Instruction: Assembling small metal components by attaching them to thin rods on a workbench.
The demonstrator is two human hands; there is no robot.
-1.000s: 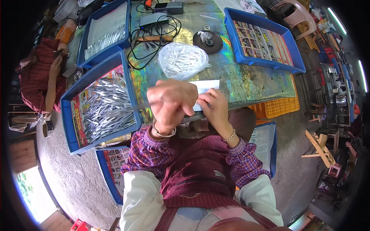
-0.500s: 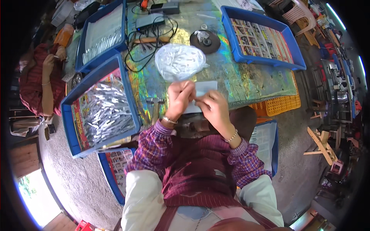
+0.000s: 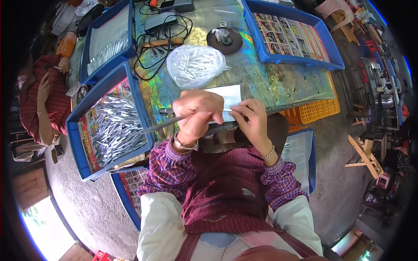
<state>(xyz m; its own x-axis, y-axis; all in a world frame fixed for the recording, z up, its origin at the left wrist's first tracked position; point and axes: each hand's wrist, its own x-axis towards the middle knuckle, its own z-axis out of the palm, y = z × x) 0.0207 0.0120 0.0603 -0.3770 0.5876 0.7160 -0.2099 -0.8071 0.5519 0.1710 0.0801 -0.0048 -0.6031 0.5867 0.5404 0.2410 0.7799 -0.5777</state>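
My left hand (image 3: 197,114) is closed around a long thin metal tool (image 3: 163,123) that sticks out to the left, over the near edge of the iridescent table (image 3: 270,82). My right hand (image 3: 252,122) pinches a small silvery piece against a white paper packet (image 3: 228,96) lying on the table edge. The two hands almost touch. A clear plastic bag of silvery pieces (image 3: 193,65) lies just beyond them.
A blue tray full of silvery pieces (image 3: 109,128) stands at my left, a second blue tray (image 3: 106,41) behind it, another with printed cards (image 3: 291,37) at far right. Black cables (image 3: 161,30), a round dark dish (image 3: 224,40), an orange crate (image 3: 315,108). A seated person (image 3: 41,98) at left.
My left hand dropped from in front of the camera to the table edge and now grips the thin tool. My right hand stays on the white packet.
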